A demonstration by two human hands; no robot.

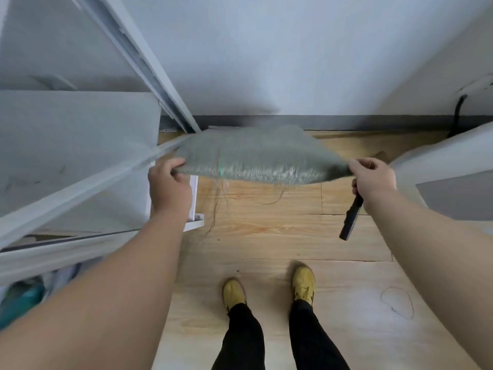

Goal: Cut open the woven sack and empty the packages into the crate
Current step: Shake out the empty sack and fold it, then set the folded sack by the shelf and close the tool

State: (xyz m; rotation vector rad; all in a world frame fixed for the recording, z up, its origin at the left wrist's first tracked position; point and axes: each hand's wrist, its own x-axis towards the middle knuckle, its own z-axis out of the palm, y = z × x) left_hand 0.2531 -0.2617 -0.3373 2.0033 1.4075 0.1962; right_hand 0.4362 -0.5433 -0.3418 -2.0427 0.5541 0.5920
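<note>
Green woven sack (256, 156) aloft, corners in left grip (168, 182) and right grip (373, 178), contents unseen.

Soft, even, cool daylight fills the scene, its source unclear. The woven sack (256, 156) shows a silvery sheen along its near edge and is smeared by motion blur. Left of the sack, the white shelf rails (80, 193) streak and bow with wide-angle distortion. Shadows are faint.
</note>
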